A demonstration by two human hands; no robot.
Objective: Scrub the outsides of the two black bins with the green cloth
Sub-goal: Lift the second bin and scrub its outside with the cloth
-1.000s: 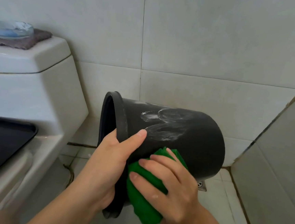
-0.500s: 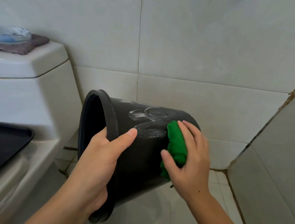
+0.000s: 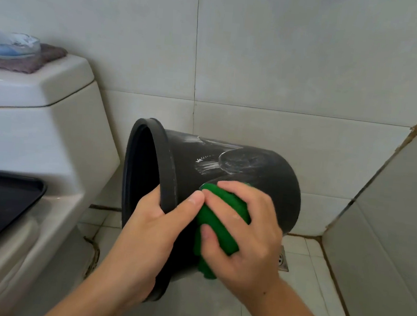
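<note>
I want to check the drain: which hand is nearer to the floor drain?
Right. The right hand presses the cloth just beside the drain; the left hand holds the bin rim, farther away.

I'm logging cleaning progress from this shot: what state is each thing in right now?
black bin: tipped on its side, held off the floor, whitish smears on its wall.
green cloth: bunched, pressed against the bin's side.
left hand: grips the bin's rim.
right hand: holds the cloth.
toilet tank: lid on, dish on a cloth on top.

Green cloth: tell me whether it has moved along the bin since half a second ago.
Yes. The green cloth under the right hand slid from beside the white smear back toward the bin's rim, now against the left hand's thumb.
</note>
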